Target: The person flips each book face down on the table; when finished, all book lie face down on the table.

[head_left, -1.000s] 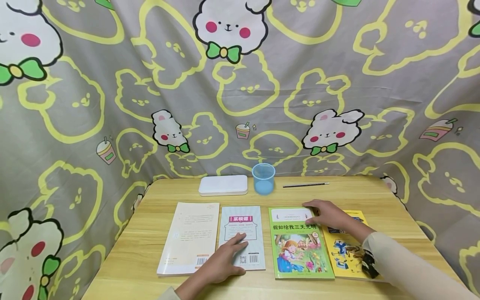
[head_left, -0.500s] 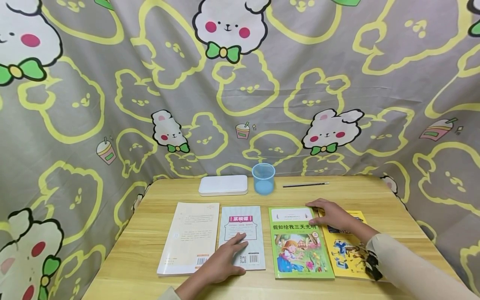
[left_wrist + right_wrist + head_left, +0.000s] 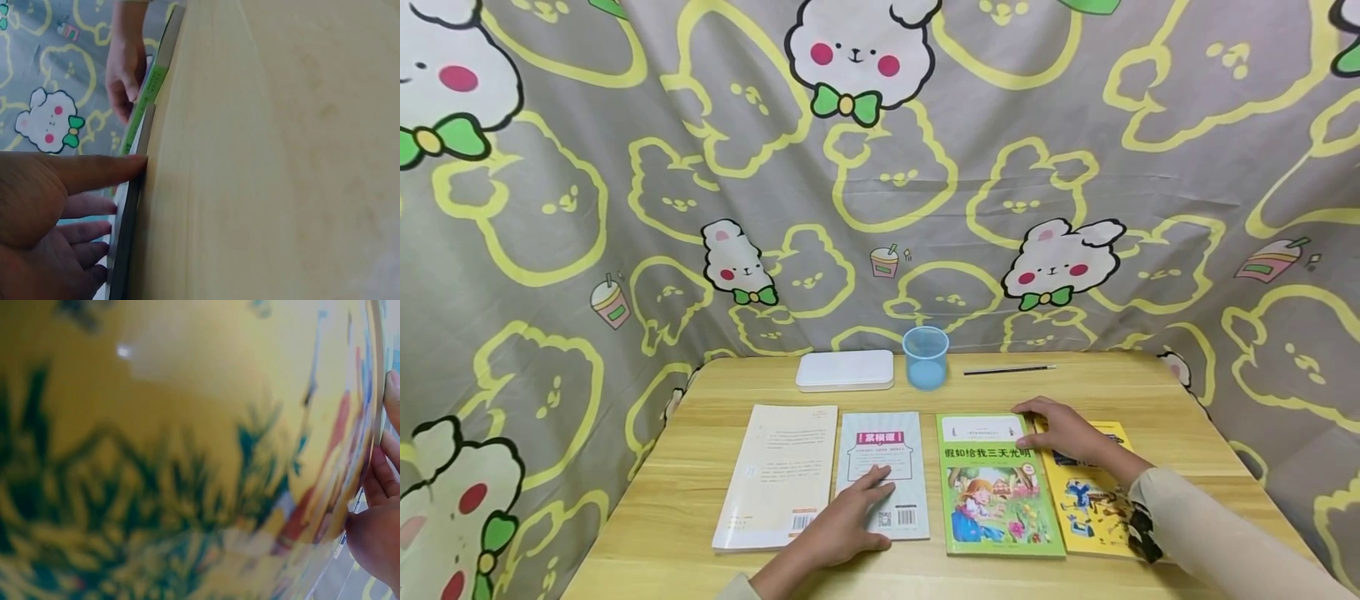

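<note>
In the head view, my left hand (image 3: pixel 850 521) rests on the lower left part of a pale blue book (image 3: pixel 887 442), fingers spread. The left wrist view shows its thumb (image 3: pixel 103 173) against the book's near edge. A green-bordered book (image 3: pixel 1003 500) with a picture of a girl lies to the right. My right hand (image 3: pixel 1063 429) touches that book's upper right corner, its fingers loosely bent. Beneath the right forearm is a yellow book (image 3: pixel 1086 525), partly hidden by the sleeve and hand; its cover fills much of the right wrist view.
A cream book (image 3: pixel 782 467) lies at the left of the row on the wooden table (image 3: pixel 655 500). Behind stand a white case (image 3: pixel 845 369) and a blue translucent cup (image 3: pixel 927 358), with a thin dark pencil (image 3: pixel 1009 370) to their right. A patterned curtain (image 3: pixel 820 192) surrounds the table.
The right hand has slid slightly to the right along the green book's top corner, then stayed there. The left hand has not visibly moved.
</note>
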Motion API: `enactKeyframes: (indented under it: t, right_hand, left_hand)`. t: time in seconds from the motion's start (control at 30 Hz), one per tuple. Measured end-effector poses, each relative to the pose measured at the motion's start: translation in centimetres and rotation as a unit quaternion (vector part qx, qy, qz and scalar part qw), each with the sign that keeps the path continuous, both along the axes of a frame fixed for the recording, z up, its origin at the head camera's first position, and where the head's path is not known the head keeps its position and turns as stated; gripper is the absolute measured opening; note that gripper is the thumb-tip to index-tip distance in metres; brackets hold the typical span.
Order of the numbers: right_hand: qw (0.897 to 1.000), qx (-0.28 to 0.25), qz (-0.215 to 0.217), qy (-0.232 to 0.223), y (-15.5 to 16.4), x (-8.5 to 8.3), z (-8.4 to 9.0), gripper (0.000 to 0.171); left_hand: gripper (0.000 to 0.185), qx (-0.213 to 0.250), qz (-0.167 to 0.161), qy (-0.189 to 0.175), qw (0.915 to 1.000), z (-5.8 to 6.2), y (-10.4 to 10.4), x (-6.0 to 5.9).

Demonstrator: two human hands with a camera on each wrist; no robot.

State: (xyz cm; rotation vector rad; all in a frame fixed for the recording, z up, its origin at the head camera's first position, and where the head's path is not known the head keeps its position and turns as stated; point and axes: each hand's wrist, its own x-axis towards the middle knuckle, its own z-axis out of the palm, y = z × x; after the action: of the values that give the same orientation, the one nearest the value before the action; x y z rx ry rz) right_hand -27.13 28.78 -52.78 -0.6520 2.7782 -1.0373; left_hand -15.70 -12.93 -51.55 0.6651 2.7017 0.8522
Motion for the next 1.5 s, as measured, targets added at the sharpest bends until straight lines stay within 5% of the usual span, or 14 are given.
enactKeyframes:
  t: [0.53, 1.2, 1.5]
  right_hand:
    - [1.0, 0.011, -0.003, 0.021, -0.6, -0.2, 0.0, 0.064]
    - [1.0, 0.011, -0.003, 0.017, -0.4, -0.3, -0.1, 0.065]
    - [1.0, 0.004, -0.004, 0.014, -0.4, -0.2, -0.3, 0.065]
  left_hand:
    - [0.083, -0.037, 0.012, 0.025, 0.9989, 1.0, 1.7, 0.6]
    - [0.11, -0.055, -0.057, 0.049, 0.9956, -0.1, 5.8, -0.2]
    - [0.111, -0.088, -0.064, 0.063, 0.9921, -0.3, 6.7, 0.1]
